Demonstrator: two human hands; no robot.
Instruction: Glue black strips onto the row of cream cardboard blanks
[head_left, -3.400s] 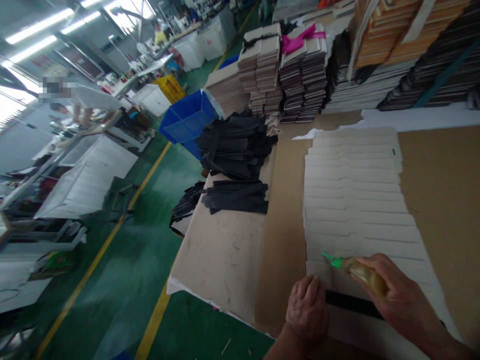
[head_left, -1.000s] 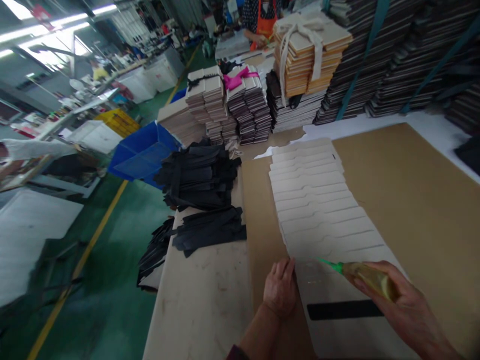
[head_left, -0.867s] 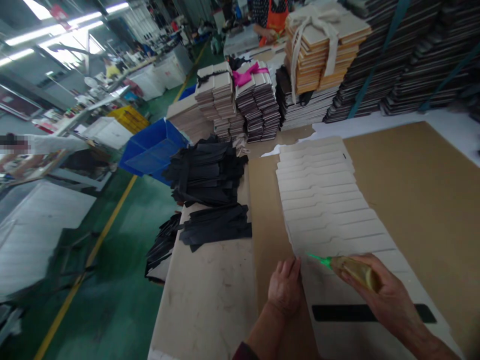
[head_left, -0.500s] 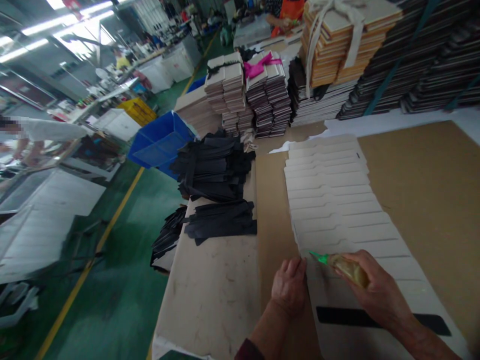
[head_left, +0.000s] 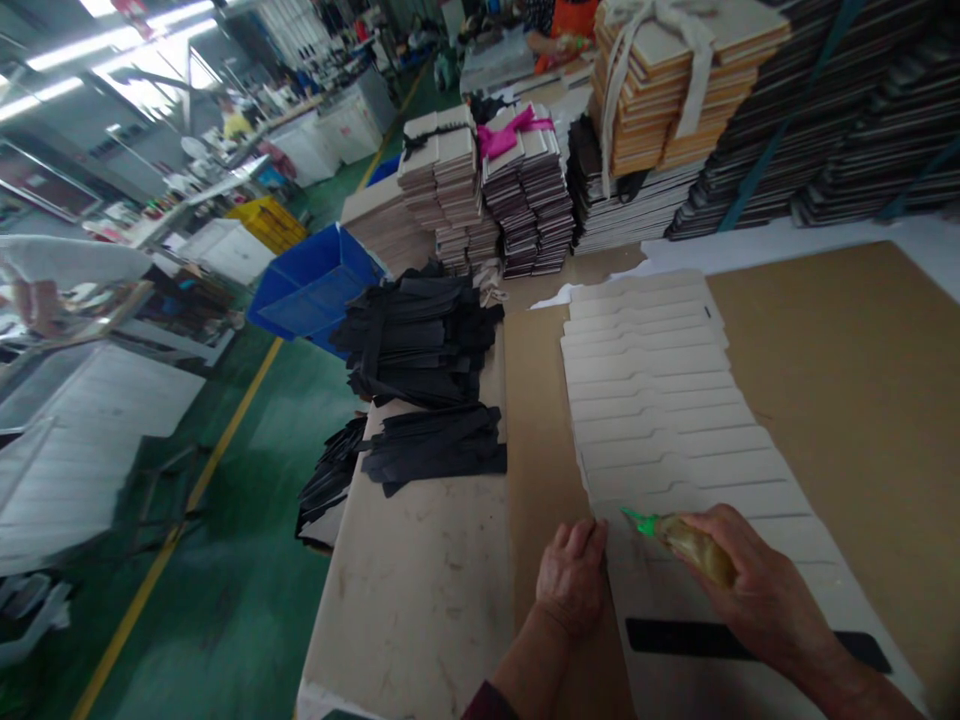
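A squeeze bottle with yellowish contents and a green nozzle is held in my right hand, fingers wrapped round it. Its tip is over the nearest of several overlapping pale cardboard sheets, close to their left side. Partly under my right wrist, a black strip lies across the nearest sheet. My left hand rests at the left edge of that sheet, fingers bent and close together with the tips against the edge. What those fingers hold, if anything, is hidden.
Black fabric strips lie in piles to the left, beside a blue crate. Tied stacks of boards and a taller orange-edged stack stand at the back. Dark stacked boards fill the far right. Another person's arm shows behind.
The whole view has shifted slightly left. The bottle's nozzle sits slightly farther right over the sheet. My left hand stays at the sheet's edge.
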